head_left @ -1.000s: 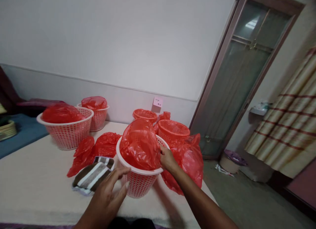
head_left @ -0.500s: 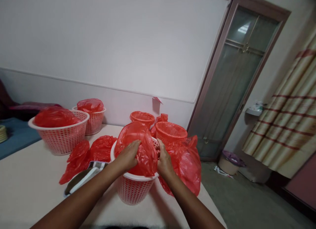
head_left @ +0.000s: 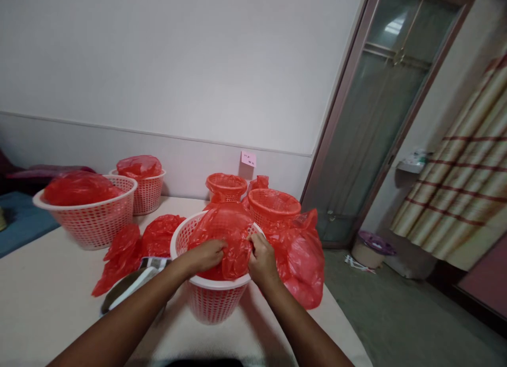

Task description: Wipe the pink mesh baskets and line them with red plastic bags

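A thin red plastic bag (head_left: 227, 224) bunches inside and above the mouth of a white perforated basket (head_left: 216, 303), which stands upright near the table's front. My left hand (head_left: 208, 255) pinches the bag's left side, just inside the basket's rim. On the other side, my right hand (head_left: 261, 259) is closed on the bag's right edge, close to the rim. Folds of plastic hide some fingertips. To the left of the basket lie a crumpled red bag (head_left: 162, 234) and a striped cloth (head_left: 134, 285), partly covered by my left forearm.
Two white baskets with red bags, a large one (head_left: 89, 219) and a smaller one (head_left: 148, 193), stand at left. Behind right are red-lined baskets (head_left: 273, 203) and a bulging red bag (head_left: 304, 261). A pink note (head_left: 248, 159) is by the wall. A bin (head_left: 368, 251) stands on the floor.
The bag has been lowered and spread wider over the basket's mouth. My right hand has closed on its edge. The view has shifted slightly.
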### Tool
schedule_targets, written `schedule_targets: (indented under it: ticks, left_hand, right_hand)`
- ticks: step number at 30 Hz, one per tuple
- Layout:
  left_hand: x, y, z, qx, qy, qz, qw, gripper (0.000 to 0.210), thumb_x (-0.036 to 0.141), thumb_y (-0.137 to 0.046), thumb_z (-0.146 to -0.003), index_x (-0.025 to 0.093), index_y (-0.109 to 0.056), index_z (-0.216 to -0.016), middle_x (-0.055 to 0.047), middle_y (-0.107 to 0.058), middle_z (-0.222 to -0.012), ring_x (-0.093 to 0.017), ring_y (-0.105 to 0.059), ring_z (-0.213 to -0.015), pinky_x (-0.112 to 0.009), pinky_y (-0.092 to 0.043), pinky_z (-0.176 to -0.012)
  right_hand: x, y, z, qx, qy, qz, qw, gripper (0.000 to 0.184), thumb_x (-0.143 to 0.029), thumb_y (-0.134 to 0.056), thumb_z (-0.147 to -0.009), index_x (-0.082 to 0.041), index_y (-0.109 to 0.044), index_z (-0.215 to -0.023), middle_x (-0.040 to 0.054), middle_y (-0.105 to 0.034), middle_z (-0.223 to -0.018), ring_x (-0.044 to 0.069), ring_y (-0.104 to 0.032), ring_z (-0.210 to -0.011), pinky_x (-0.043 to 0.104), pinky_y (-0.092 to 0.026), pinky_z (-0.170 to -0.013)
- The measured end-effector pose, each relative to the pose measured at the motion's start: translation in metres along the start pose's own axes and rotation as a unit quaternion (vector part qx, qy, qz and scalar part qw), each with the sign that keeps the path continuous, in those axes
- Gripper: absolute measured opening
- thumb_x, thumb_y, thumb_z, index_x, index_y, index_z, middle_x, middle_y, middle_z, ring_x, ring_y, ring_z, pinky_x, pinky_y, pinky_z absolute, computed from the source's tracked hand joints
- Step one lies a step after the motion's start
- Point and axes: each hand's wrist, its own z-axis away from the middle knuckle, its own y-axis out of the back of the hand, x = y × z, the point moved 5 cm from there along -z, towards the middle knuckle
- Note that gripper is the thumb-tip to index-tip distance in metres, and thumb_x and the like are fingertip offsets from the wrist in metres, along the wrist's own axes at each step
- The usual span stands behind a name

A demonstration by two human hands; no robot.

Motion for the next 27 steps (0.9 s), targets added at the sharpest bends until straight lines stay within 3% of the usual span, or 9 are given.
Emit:
schedule_targets:
  ticks: [2, 5, 9, 13, 15, 18, 21, 24, 27]
  left_hand:
    - [-0.002, -0.004, -0.002, -0.029, 0.008, 0.011, 0.999, 0.029, 0.039, -0.055, -0.091, 0.015, -0.062, -0.075, 0.001, -0.064, -0.075, -0.013, -0.061, -0.069, -0.032, -0.052, -0.071]
    - [-0.004, -0.001, -0.004, 0.001, 0.027, 0.028, 0.999, 0.029, 0.038, -0.059, -0.089, 0.015, -0.06, -0.071, 0.003, -0.06, -0.068, -0.012, -0.058, -0.064, -0.031, -0.05, -0.067]
    - [-0.009, 0.025, 0.003, 0.173, 0.057, 0.073, 0.981, 0.025, 0.037, -0.058, -0.09, 0.016, -0.059, -0.076, 0.001, -0.061, -0.075, -0.014, -0.058, -0.072, -0.034, -0.049, -0.074]
    - [-0.026, 0.053, 0.023, 0.368, 0.131, 0.15, 0.908, 0.033, 0.044, -0.045, -0.095, 0.016, -0.058, -0.082, 0.001, -0.058, -0.073, -0.013, -0.057, -0.066, -0.032, -0.049, -0.067]
    - [-0.035, 0.059, 0.033, 0.431, 0.168, 0.176, 0.869, 0.037, 0.047, -0.042, -0.095, 0.016, -0.058, -0.083, 0.002, -0.056, -0.069, -0.012, -0.055, -0.06, -0.03, -0.048, -0.062]
    - [-0.042, 0.063, 0.043, 0.497, 0.199, 0.184, 0.824, 0.029, 0.043, -0.052, -0.092, 0.015, -0.059, -0.092, -0.001, -0.061, -0.081, -0.014, -0.059, -0.072, -0.033, -0.051, -0.069]
    - [-0.046, 0.062, 0.041, 0.515, 0.21, 0.182, 0.811, 0.029, 0.036, -0.06, -0.088, 0.015, -0.058, -0.108, -0.006, -0.063, -0.103, -0.019, -0.062, -0.091, -0.04, -0.052, -0.081]
    - [-0.051, 0.058, 0.034, 0.496, 0.219, 0.178, 0.821, 0.036, 0.032, -0.062, -0.086, 0.016, -0.056, -0.117, -0.009, -0.059, -0.121, -0.023, -0.058, -0.107, -0.046, -0.049, -0.091]
    - [-0.054, 0.052, 0.028, 0.454, 0.225, 0.184, 0.843, 0.036, 0.031, -0.064, -0.085, 0.016, -0.057, -0.117, -0.009, -0.061, -0.119, -0.022, -0.061, -0.104, -0.045, -0.051, -0.089]
  right_hand:
    - [0.001, 0.002, 0.001, 0.003, 0.001, 0.001, 1.0, 0.021, -0.003, -0.039, -0.07, -0.022, -0.048, -0.074, 0.0036, -0.053, -0.077, 0.02, -0.05, -0.076, 0.033, -0.042, -0.071]
    - [0.001, 0.006, 0.003, 0.0, 0.019, 0.0, 1.0, 0.024, -0.003, -0.036, -0.068, -0.022, -0.049, -0.076, 0.0046, -0.053, -0.079, 0.02, -0.05, -0.077, 0.033, -0.042, -0.071]
    - [0.0, 0.011, 0.005, -0.019, 0.049, 0.003, 0.999, 0.021, -0.005, -0.035, -0.069, -0.022, -0.046, -0.073, 0.0047, -0.053, -0.077, 0.02, -0.05, -0.076, 0.033, -0.041, -0.07]
    - [0.003, 0.012, 0.007, -0.006, 0.03, 0.002, 1.0, 0.015, -0.009, -0.036, -0.069, -0.024, -0.037, -0.068, 0.0026, -0.048, -0.072, 0.019, -0.047, -0.07, 0.032, -0.039, -0.066]
    - [0.005, 0.01, 0.008, -0.005, 0.025, -0.002, 1.0, 0.014, -0.01, -0.036, -0.068, -0.024, -0.037, -0.068, 0.0025, -0.048, -0.072, 0.019, -0.048, -0.069, 0.032, -0.038, -0.065]
    - [0.007, 0.008, 0.009, -0.009, 0.019, -0.004, 1.0, 0.015, -0.01, -0.036, -0.067, -0.023, -0.04, -0.069, 0.0031, -0.05, -0.072, 0.02, -0.049, -0.07, 0.033, -0.039, -0.065]
    - [0.009, 0.008, 0.009, -0.012, 0.015, -0.002, 1.0, 0.015, -0.009, -0.036, -0.067, -0.023, -0.043, -0.071, 0.0041, -0.051, -0.074, 0.02, -0.05, -0.072, 0.034, -0.039, -0.066]
    - [0.009, 0.008, 0.01, -0.014, 0.018, 0.002, 1.0, 0.015, -0.009, -0.036, -0.067, -0.023, -0.042, -0.07, 0.0036, -0.05, -0.073, 0.02, -0.05, -0.072, 0.033, -0.04, -0.067]
    - [0.008, 0.009, 0.012, -0.014, 0.022, 0.002, 1.0, 0.017, -0.009, -0.035, -0.067, -0.023, -0.043, -0.071, 0.0035, -0.05, -0.074, 0.02, -0.05, -0.072, 0.033, -0.041, -0.067]
